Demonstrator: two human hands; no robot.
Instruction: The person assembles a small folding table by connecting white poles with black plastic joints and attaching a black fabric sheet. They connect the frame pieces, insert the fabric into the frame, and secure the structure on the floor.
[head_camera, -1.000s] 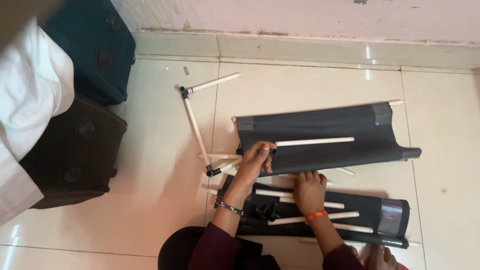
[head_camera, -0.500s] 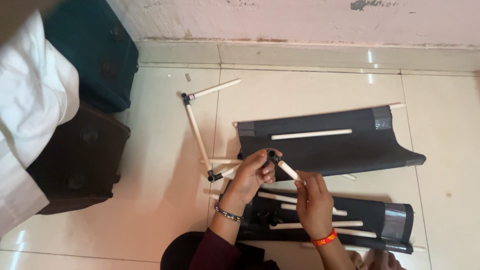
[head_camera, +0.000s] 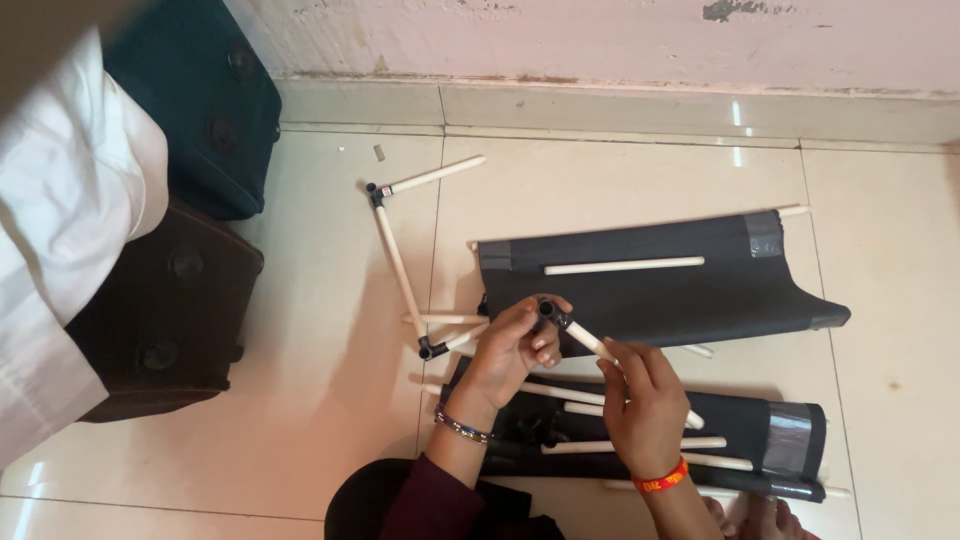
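Note:
My left hand (head_camera: 513, 351) pinches a small black connector (head_camera: 548, 313) fitted on the upper end of a white rod (head_camera: 592, 343). My right hand (head_camera: 643, 404) grips the same rod lower down, so the rod slants up to the left between both hands. Under my hands lies a black fabric panel (head_camera: 780, 437) with several white rods on it. A second, larger black fabric panel (head_camera: 660, 292) lies just beyond, with one white rod (head_camera: 623, 266) on top. To the left, a frame of white rods joined by black connectors (head_camera: 398, 262) rests on the tiled floor.
A dark teal case (head_camera: 205, 110) and a dark brown case (head_camera: 165, 320) stand at the left, partly covered by white cloth (head_camera: 60, 250). A pale wall with a skirting edge (head_camera: 620, 95) runs along the top. My dark red sleeve (head_camera: 430, 505) is at the bottom.
Both hands lifted off the lower fabric panel and brought a white rod with a black connector up between them; the left hand has shifted right onto the connector.

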